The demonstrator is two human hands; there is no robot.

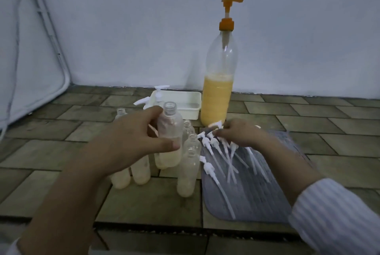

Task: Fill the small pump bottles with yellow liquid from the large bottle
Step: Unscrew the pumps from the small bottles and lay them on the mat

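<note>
Pump bottles are the job, and it looks partly done. Largest first: the big bottle (pixel 219 81) stands upright at the back by the wall, orange pump on top, yellow liquid reaching a little under halfway up, so there is plenty left to draw from. Just left of it sits a white tray (pixel 181 103), with two white pump tops showing beside it; I cannot tell whether those sit on bottles. On the right lies a grey mat (pixel 253 197) strewn with loose white pumps (pixel 213 151), none of them fitted.

The small bottles (pixel 188 174) crowd the tiled floor between the arms, all open-necked. Those I can read hold only a low band of pale yellow, so filling seems far from finished, and one at the back may hold none; it is too blurred to say.

The left hand (pixel 131 143) holds one bottle (pixel 169 137) raised above the others, thumb and fingers curled round its middle, neck open, liquid in its lower part only. The right hand (pixel 239 133) rests over the far end of the mat, fingers bent down among the pump heads; whether they pinch one I cannot tell.

Left to do, by my judgement: top up every bottle, then cap each with a pump
</note>
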